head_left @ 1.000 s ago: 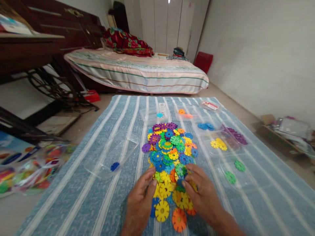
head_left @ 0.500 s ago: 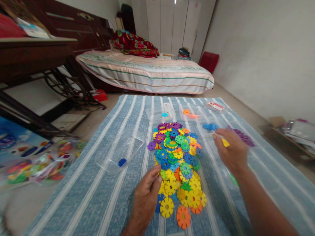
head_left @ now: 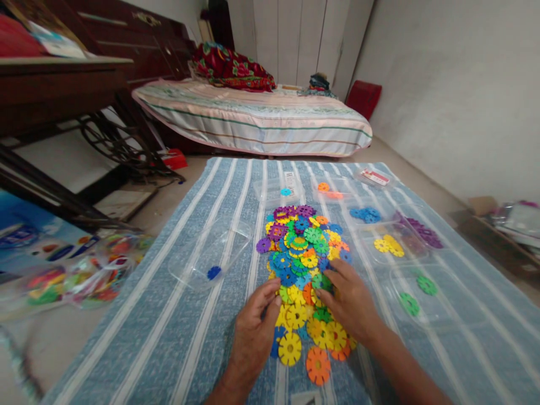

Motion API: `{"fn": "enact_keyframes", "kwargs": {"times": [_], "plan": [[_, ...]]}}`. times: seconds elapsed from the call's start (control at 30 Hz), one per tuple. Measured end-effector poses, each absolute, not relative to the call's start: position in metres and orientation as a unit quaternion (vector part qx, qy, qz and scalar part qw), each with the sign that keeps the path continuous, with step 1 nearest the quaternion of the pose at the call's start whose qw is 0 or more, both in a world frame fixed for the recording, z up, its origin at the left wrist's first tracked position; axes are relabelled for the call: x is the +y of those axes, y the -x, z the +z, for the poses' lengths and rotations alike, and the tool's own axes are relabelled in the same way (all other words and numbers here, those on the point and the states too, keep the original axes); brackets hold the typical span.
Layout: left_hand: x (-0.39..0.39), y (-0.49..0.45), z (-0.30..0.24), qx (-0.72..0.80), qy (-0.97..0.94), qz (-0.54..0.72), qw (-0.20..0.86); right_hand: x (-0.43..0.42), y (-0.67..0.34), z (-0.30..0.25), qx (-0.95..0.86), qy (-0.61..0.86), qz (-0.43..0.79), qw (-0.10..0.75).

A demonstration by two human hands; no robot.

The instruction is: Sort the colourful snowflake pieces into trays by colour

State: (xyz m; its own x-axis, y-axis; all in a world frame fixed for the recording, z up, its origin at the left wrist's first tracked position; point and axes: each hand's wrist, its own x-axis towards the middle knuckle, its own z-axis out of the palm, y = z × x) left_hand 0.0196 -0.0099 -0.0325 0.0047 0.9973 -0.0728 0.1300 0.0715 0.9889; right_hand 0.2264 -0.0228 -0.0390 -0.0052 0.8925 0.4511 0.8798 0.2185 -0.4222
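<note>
On a blue striped mat, a large heap of coloured discs lies in the middle. Both hands rest on the heap's near edge: the left hand lies flat with fingers loosely spread, gripping nothing visible; the right hand curls its fingertips over a green disc, though whether it is pinched cannot be told. Right of the heap, clear trays hold few yellow discs, blue discs, purple discs and green discs. Left of it, another tray holds one blue piece. Most sorting seems left.
</note>
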Motion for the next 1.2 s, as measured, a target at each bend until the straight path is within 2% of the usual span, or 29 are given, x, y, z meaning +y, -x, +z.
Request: {"fn": "enact_keyframes", "kwargs": {"times": [0.5, 0.67, 0.77, 0.87, 0.93, 1.1, 1.2], "plan": [[-0.007, -0.018, -0.035, 0.548, -0.528, 0.437, 0.48, -0.031, -0.216, -0.016, -0.679, 0.618, 0.078, 0.388], [-0.006, -0.016, -0.034, 0.55, -0.532, 0.434, 0.476, -0.043, -0.247, 0.007, -0.669, 0.638, 0.001, 0.382], [-0.007, -0.016, -0.033, 0.549, -0.541, 0.433, 0.467, -0.057, -0.286, 0.023, -0.64, 0.679, -0.08, 0.352], [-0.008, -0.016, -0.033, 0.543, -0.55, 0.431, 0.467, -0.071, -0.319, 0.033, -0.598, 0.747, -0.152, 0.248], [-0.008, -0.016, -0.034, 0.54, -0.558, 0.426, 0.465, -0.077, -0.325, 0.033, -0.585, 0.764, -0.168, 0.213], [-0.008, -0.016, -0.036, 0.537, -0.569, 0.417, 0.462, -0.069, -0.282, 0.008, -0.655, 0.691, -0.103, 0.287], [-0.007, -0.015, -0.038, 0.538, -0.571, 0.415, 0.459, -0.056, -0.246, -0.01, -0.697, 0.663, -0.054, 0.269]]}}
